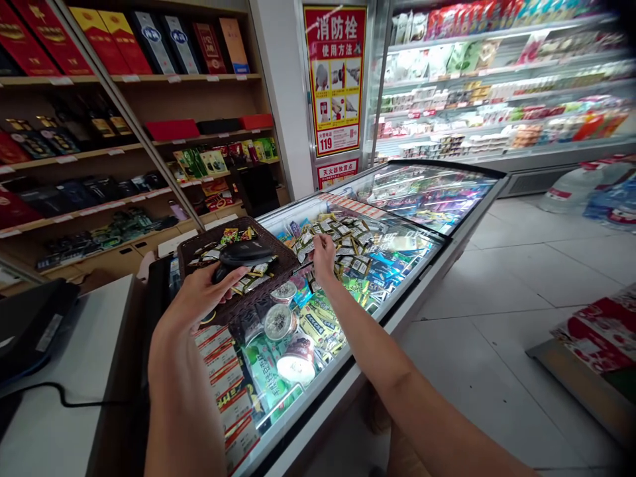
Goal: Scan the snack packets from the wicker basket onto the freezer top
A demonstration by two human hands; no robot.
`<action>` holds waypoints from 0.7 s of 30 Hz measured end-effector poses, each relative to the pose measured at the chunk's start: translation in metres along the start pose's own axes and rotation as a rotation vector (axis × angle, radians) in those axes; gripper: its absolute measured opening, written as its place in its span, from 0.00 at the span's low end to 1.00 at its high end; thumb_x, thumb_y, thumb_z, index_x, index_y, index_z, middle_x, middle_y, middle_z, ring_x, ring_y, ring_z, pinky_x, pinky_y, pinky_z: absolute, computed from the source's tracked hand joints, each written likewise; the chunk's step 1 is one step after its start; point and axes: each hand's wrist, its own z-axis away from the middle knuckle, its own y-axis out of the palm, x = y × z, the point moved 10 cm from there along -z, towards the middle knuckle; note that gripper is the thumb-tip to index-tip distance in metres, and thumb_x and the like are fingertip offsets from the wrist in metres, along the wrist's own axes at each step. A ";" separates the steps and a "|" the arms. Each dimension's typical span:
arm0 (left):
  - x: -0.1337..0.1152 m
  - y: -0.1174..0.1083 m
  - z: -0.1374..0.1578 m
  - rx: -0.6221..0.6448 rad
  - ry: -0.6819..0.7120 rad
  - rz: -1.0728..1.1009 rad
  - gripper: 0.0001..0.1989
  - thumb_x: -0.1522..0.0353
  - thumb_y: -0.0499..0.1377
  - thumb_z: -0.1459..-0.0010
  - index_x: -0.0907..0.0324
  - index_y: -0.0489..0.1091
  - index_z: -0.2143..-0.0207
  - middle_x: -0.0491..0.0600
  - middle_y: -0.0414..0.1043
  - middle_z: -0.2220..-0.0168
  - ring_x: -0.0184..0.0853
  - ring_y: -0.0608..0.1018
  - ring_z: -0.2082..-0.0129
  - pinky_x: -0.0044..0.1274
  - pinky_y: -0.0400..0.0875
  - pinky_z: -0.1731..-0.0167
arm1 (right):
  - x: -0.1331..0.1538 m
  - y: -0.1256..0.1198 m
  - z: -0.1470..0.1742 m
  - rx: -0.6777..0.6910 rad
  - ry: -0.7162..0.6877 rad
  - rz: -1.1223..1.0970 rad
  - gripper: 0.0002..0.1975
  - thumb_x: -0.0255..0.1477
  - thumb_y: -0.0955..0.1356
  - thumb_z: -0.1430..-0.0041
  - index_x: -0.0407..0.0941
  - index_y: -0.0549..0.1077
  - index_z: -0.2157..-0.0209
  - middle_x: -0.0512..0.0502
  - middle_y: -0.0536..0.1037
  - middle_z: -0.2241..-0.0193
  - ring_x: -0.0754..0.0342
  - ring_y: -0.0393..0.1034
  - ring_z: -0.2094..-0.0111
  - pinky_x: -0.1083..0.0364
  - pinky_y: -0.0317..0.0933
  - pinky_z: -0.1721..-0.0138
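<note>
Scanner [248, 251] gripped in the left hand [206, 291] above a basket [287, 256] of packets [261, 269], I have the right hand [324, 257] seemingly pinching one packet [304, 250] amid the loose pile [354, 240] around it on the freezer [424, 285], and judge the handling only partway, with plenty left.

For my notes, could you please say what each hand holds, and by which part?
The left hand holds the scanner by its handle; the right hand is at a packet, but a grip cannot be told.
</note>
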 end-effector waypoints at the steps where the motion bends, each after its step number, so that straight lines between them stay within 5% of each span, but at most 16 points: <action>1: 0.002 0.000 -0.001 0.018 0.018 -0.015 0.25 0.44 0.61 0.51 0.57 0.68 0.76 0.44 0.68 0.82 0.31 0.69 0.80 0.21 0.62 0.78 | 0.000 -0.008 -0.003 -0.040 -0.008 0.051 0.25 0.48 0.54 0.35 0.46 0.66 0.50 0.44 0.73 0.62 0.53 0.68 0.70 0.56 0.61 0.70; 6: 0.013 -0.009 -0.002 0.020 0.001 0.020 0.24 0.45 0.63 0.52 0.57 0.68 0.75 0.44 0.68 0.80 0.31 0.69 0.80 0.22 0.63 0.78 | 0.000 -0.036 -0.005 -0.213 0.028 0.371 0.16 0.31 0.59 0.38 0.44 0.69 0.52 0.37 0.73 0.53 0.43 0.63 0.49 0.50 0.58 0.54; 14: 0.034 -0.045 0.007 -0.132 -0.115 0.084 0.28 0.42 0.64 0.59 0.57 0.70 0.75 0.45 0.70 0.79 0.32 0.71 0.79 0.22 0.64 0.79 | 0.032 -0.032 0.015 -0.325 -0.215 0.623 0.15 0.29 0.61 0.40 0.43 0.69 0.53 0.32 0.68 0.49 0.37 0.56 0.45 0.41 0.49 0.45; 17: 0.057 -0.069 0.016 -0.221 -0.231 0.045 0.28 0.41 0.63 0.60 0.57 0.72 0.74 0.47 0.72 0.80 0.35 0.73 0.79 0.22 0.63 0.80 | 0.039 -0.002 0.025 -0.193 -0.335 0.616 0.14 0.28 0.60 0.40 0.43 0.68 0.54 0.33 0.69 0.50 0.40 0.58 0.46 0.42 0.50 0.43; 21: 0.092 -0.099 0.027 -0.339 -0.335 0.046 0.24 0.44 0.64 0.58 0.55 0.71 0.77 0.49 0.74 0.79 0.39 0.76 0.78 0.24 0.64 0.80 | 0.038 0.080 0.038 0.193 -0.396 0.510 0.12 0.28 0.62 0.41 0.43 0.69 0.55 0.36 0.73 0.54 0.46 0.68 0.53 0.48 0.60 0.48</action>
